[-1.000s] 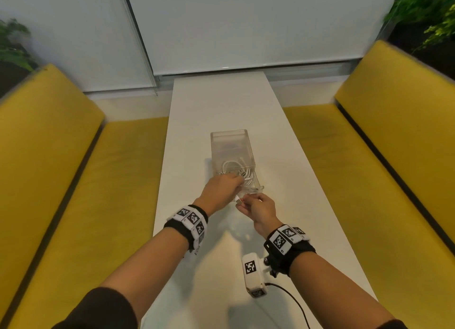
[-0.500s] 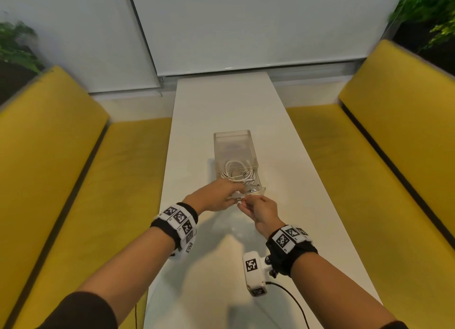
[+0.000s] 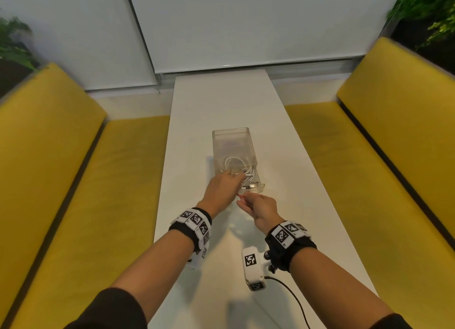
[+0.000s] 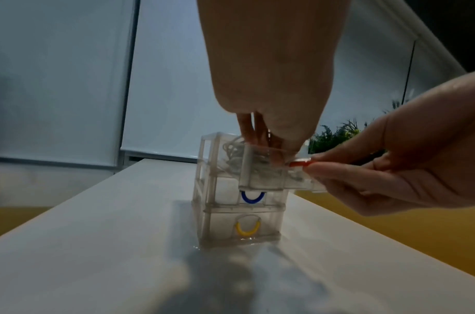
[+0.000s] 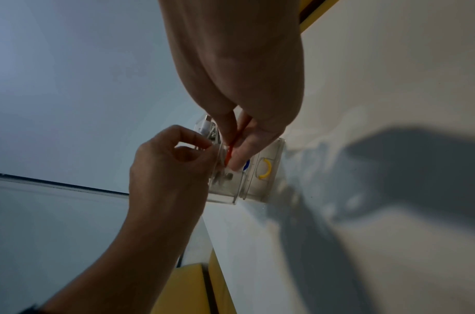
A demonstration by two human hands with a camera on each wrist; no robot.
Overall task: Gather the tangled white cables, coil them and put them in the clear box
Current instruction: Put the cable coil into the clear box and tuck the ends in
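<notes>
The white cables [image 3: 237,169] lie coiled in the pulled-out top drawer [image 4: 260,172] of the clear box [image 3: 232,145]. The left hand [image 3: 222,187] presses them down, fingers curled in; the right hand [image 3: 258,207], at 5 o'clock, pinches the red handle [image 4: 299,164]. Tuck every loop below the rim, then push the drawer straight.

A long, narrow white surface [image 3: 221,112] ran from 6 o'clock toward 12 o'clock between yellow benches. A clear three-drawer box [image 3: 231,141] stood directly on it near the middle, its top drawer pulled out toward 6 o'clock, white cables [image 3: 236,162] coiled inside.
</notes>
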